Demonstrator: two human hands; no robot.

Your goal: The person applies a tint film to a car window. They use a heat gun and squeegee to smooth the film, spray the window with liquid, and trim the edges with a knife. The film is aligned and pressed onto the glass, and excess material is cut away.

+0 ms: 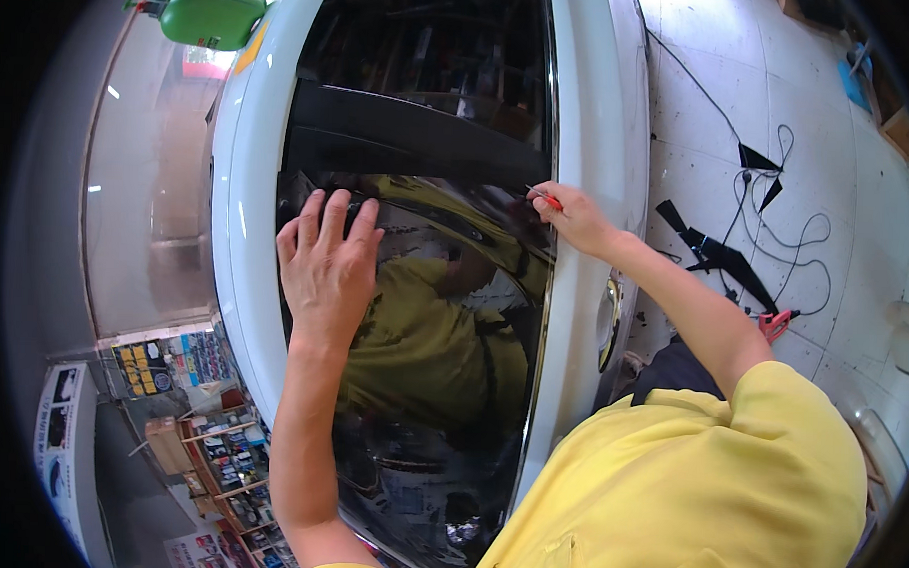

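My left hand (327, 260) lies spread on a glossy dark film (442, 354) over a white car's side window, its fingertips near the film's straight upper edge. My right hand (575, 216) is closed on a small red-handled cutter (549, 201) at that edge, beside the right side of the window frame. Above the edge, the dark glass (423, 43) and a matte dark strip (410, 132) show. My body is reflected in the film. What lies under my left fingers is partly hidden.
A green pump sprayer (212, 15) sits at the upper left. On the tiled floor (819, 167) to the right lie black film scraps (721, 253), looping cables and a pink-red tool (773, 325). A door handle (608, 324) is by my right forearm. Stocked shelves (223, 456) fill the lower left.
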